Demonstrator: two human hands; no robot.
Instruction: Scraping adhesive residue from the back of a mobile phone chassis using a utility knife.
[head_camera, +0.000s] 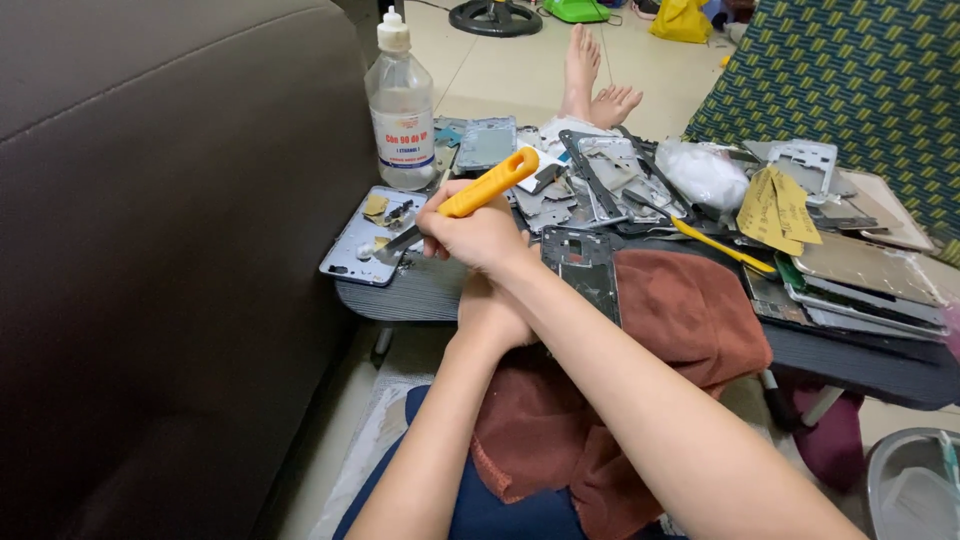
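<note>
The person's right hand (478, 235) has its grip closed around a yellow-handled scraper (487, 185), whose blade tip rests on a phone back panel (368, 240) at the left edge of the low table (420, 295). The left hand (492, 310) lies under the right wrist; whether its grip holds anything cannot be told. Scraping residue seems under way; the next stroke calls for a shallow blade and steady pressure.
</note>
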